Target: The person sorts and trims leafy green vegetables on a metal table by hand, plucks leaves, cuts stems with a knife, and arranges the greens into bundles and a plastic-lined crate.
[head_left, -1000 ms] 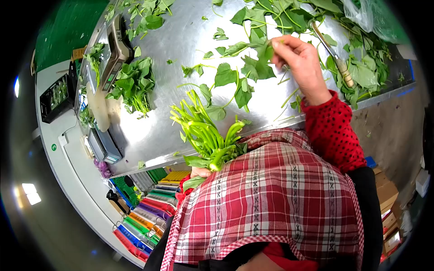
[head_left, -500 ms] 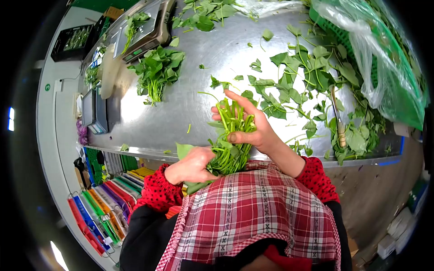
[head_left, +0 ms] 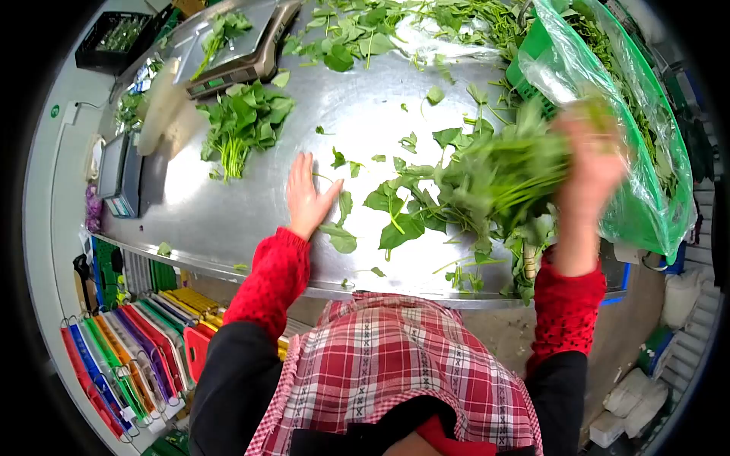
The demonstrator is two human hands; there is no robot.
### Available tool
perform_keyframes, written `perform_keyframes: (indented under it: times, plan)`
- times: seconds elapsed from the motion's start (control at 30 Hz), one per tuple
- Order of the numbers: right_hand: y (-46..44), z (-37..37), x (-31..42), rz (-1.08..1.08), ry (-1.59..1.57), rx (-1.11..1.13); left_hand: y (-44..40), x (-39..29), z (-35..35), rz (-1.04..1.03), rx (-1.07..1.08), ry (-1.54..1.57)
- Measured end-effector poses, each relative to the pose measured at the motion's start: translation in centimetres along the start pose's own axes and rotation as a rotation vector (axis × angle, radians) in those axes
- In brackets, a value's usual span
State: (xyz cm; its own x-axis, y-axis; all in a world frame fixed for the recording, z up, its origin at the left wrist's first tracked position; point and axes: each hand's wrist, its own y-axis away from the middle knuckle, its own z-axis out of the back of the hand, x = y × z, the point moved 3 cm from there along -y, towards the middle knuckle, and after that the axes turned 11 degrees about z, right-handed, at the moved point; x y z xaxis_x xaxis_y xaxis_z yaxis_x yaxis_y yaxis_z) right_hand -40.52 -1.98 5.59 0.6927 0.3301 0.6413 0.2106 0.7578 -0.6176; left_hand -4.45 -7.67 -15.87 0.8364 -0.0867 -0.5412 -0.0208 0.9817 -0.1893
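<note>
Fingers (head_left: 587, 125) around greens (head_left: 525, 171) near basket rim (head_left: 646, 207)

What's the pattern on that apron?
The apron is red and white plaid with dark crosses; head view.

Right hand (head_left: 589, 156): blurred, individual fingers not distinguishable. Bunch of greens (head_left: 517, 171), at that hand: smeared, single leaves hard to separate; stem ends at the palm unclear. Handle (head_left: 530, 260): upper end hidden under leaves. Green basket (head_left: 532, 55): partly covered by clear plastic (head_left: 559, 80). Scale (head_left: 236, 78): cut by the upper edge. Leaf pile (head_left: 456, 17): likewise cut. Wall sign (head_left: 55, 112): mark too small to read. Crate (head_left: 85, 57): contents too small to identify. Apron (head_left: 403, 342): cut by the lower edge.
</note>
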Motion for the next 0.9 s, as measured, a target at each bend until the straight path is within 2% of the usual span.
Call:
perform_keyframes:
  times: [0.07, 0.1, 0.13, 0.17, 0.2, 0.23, 0.3, 0.33, 0.37, 0.4, 0.43, 0.47, 0.5, 0.57, 0.6, 0.63, 0.67, 0.7, 0.73, 0.77, 0.8, 0.83, 0.87, 0.9]
  plan:
    - [0.5, 1.1, -1.4, 0.191, 0.142, 0.016, -0.1, -0.9, -3.2, 0.068, -0.119, -0.095]
    - [0.0, 1.6, -2.2, 0.308, 0.211, 0.006, 0.6, -2.9, -5.2, 0.027, -0.198, -0.083]
    - [-0.7, 1.9, -2.8, 0.428, 0.279, -0.008, 1.0, -4.6, -7.9, 0.040, -0.139, 0.121]
    - [-0.9, 2.1, -2.7, 0.540, 0.348, -0.020, 1.8, -9.5, -8.3, 0.151, 0.046, 0.439]
    - [-1.4, 0.7, -0.7, 0.301, 0.280, -0.067, 4.0, -12.7, -11.4, 0.051, 0.151, 0.498]
    - [-3.2, 2.3, -1.3, 0.216, 0.267, -0.097, 5.9, -14.8, -13.7, -0.044, 0.253, 0.554]
    - [-6.3, 7.0, -2.4, -0.268, -0.419, -0.500, 8.4, -19.2, -11.3, -0.317, 0.295, 0.380]
    - [-6.0, 7.5, -3.5, -0.338, -0.382, -0.511, 7.6, -19.3, -9.3, -0.378, 0.353, 0.426]
    - [-4.8, 7.5, -5.5, -0.071, 0.025, -0.183, 5.3, -17.8, -8.5, -0.382, 0.353, 0.625]
    - [-3.2, 7.4, -7.4, 0.268, 0.409, -0.001, 4.1, -12.7, -11.4, -0.207, 0.127, 0.617]
    - [-1.6, 5.3, -3.6, 0.343, 0.368, 0.035, -0.1, -8.8, -10.4, -0.174, -0.045, 0.375]
    - [-0.8, 5.7, -3.3, 0.181, 0.337, 0.109, -4.3, -4.9, -9.4, -0.114, -0.205, 0.131]
    - [-1.2, 6.5, -3.1, 0.133, 0.326, 0.023, -7.5, -2.1, -7.5, 0.141, -0.193, 0.008]
    - [-2.8, 5.9, -2.6, -0.278, -0.128, -0.235, -9.4, -2.1, -9.4, 0.148, -0.173, -0.084]
    - [-3.1, 3.3, -2.6, -0.347, -0.178, -0.156, -9.8, -2.6, -10.5, 0.140, -0.158, -0.175]
    - [-3.0, 1.1, -4.1, -0.271, -0.070, 0.014, -7.9, -5.0, -12.1, -0.091, -0.184, -0.061]
    - [-3.5, -0.9, -3.6, -0.126, -0.022, 0.140, -5.3, -7.9, -12.5, -0.210, -0.081, 0.099]
    - [-4.8, -2.7, -2.1, 0.039, 0.041, 0.176, -2.9, -8.4, -15.6, -0.223, 0.352, 0.060]
    - [-6.3, -4.1, 0.3, 0.252, 0.023, 0.184, 1.1, -11.5, -11.6, -0.412, 0.295, 0.245]
    - [-7.6, -5.1, 3.0, 0.546, 0.037, 0.187, 3.0, -12.6, -10.2, -0.374, 0.408, 0.473]
    - [-8.3, -6.2, 5.4, 0.819, 0.096, 0.157, 4.3, -12.5, -7.4, -0.378, 0.315, 0.458]
    - [-8.1, -7.5, 6.4, 1.010, 0.136, 0.184, 5.5, -10.5, -6.4, -0.166, 0.400, 0.554]
    - [-7.0, -9.3, 7.4, 1.224, 0.145, 0.153, 5.2, -9.5, -3.7, 0.183, 0.757, 0.659]
    - [-4.9, -10.8, 8.0, 1.307, 0.153, 0.214, 5.6, -8.3, -1.8, 0.370, 0.993, 1.020]
